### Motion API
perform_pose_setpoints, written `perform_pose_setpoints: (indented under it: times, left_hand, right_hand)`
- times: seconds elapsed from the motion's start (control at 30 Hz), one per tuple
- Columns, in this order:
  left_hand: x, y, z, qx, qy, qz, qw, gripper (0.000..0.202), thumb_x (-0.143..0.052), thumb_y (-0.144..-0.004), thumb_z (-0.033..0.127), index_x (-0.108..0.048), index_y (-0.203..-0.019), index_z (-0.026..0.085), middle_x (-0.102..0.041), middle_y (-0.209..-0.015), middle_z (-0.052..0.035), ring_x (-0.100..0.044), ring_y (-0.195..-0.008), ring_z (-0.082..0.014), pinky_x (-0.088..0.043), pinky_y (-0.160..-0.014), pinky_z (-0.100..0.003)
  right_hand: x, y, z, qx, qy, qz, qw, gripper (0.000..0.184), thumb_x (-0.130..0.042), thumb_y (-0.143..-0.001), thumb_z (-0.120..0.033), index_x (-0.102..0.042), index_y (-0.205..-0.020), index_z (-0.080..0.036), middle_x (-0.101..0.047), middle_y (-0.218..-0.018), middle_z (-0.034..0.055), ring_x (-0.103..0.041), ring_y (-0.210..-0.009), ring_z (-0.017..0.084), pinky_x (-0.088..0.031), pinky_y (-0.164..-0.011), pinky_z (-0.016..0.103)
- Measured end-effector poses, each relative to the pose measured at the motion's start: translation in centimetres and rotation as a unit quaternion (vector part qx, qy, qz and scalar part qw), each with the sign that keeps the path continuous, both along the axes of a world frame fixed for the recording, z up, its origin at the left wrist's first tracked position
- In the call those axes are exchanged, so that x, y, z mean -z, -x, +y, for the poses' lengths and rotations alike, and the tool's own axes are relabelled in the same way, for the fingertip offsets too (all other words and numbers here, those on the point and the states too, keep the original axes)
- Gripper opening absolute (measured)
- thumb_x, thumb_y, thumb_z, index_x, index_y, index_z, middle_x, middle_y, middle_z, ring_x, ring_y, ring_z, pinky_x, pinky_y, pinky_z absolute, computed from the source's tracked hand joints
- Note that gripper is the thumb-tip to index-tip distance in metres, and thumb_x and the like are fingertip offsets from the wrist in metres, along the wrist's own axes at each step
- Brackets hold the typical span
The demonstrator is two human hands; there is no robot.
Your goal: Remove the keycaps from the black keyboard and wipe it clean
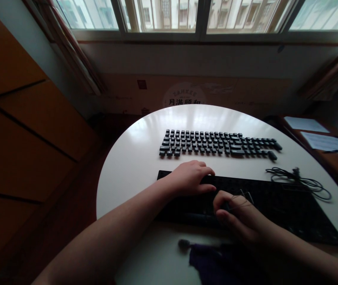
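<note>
A black keyboard base [290, 215] lies across the white round table. My left hand [191, 176] rests on its upper left part, with the fingers over the back edge and the thumb stretched to the right. Just right of the thumb, my right hand [237, 215] is closed round a wire keycap puller [247, 196]. Its thin wire loops stick out above the hand, while the dark handle is mostly hidden in the fingers. Behind the base, loose black keycaps [201, 142] are laid out in rows. Shade hides the detail of the base's surface.
A coiled black cable [305, 182] lies at the base's back right. Nearer me are a small dark brush [183, 244] and a dark purple cloth [204, 261]. The white table [121, 178] has a rounded edge. Papers [329, 142] lie on a brown surface at right.
</note>
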State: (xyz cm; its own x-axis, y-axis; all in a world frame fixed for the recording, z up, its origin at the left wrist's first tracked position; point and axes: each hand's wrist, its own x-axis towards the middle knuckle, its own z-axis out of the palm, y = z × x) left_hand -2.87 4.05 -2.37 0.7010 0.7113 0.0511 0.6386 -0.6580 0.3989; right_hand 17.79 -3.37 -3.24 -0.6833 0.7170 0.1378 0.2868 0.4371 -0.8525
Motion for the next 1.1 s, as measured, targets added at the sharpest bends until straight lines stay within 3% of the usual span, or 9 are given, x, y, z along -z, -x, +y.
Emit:
perform_pose_setpoints:
  times: [0.23,0.43,0.6,1.1]
  left_hand:
    - [0.16,-0.05,0.09,0.004,-0.004,-0.005,1.0,0.039,-0.07,-0.089,0.045,-0.067,-0.12,0.022,-0.069,-0.108,-0.0068,-0.065,-0.098,-0.0255,-0.051,-0.081,-0.035]
    - [0.06,-0.14,-0.03,0.002,-0.005,-0.01,1.0,0.037,-0.071,-0.089,0.044,-0.068,-0.118,0.021,-0.069,-0.11,-0.0073,-0.065,-0.101,-0.0258,-0.051,-0.084,-0.035]
    - [0.08,-0.14,-0.04,0.0,-0.007,-0.008,1.0,0.038,-0.071,-0.089,0.044,-0.068,-0.119,0.021,-0.069,-0.11,-0.0075,-0.065,-0.101,-0.0258,-0.051,-0.084,-0.035]
    - [0.31,0.06,-0.05,-0.001,-0.019,-0.011,1.0,0.038,-0.071,-0.089,0.046,-0.068,-0.118,0.022,-0.07,-0.111,-0.0071,-0.066,-0.1,-0.0257,-0.051,-0.083,-0.034]
  right_hand:
    - [0.08,-0.32,0.27,-0.015,0.029,-0.03,0.999,0.029,-0.044,-0.102,-0.042,-0.052,-0.089,-0.017,-0.05,-0.063,-0.0026,-0.043,-0.054,0.009,-0.034,-0.051,0.019]
    - [-0.1,-0.07,0.18,-0.07,-0.066,-0.061,0.994,0.024,-0.045,-0.102,-0.038,-0.053,-0.091,-0.018,-0.059,-0.072,-0.0001,-0.051,-0.059,0.01,-0.035,-0.057,0.02]
    - [-0.35,0.18,-0.16,-0.109,-0.122,-0.082,0.983,0.02,-0.052,-0.1,-0.033,-0.055,-0.087,-0.019,-0.059,-0.07,-0.0015,-0.049,-0.056,0.009,-0.031,-0.055,0.021]
    - [0.57,0.24,-0.3,-0.051,-0.155,0.036,0.986,0.026,-0.045,-0.104,-0.039,-0.052,-0.09,-0.019,-0.058,-0.07,-0.0011,-0.051,-0.058,0.009,-0.038,-0.057,0.018]
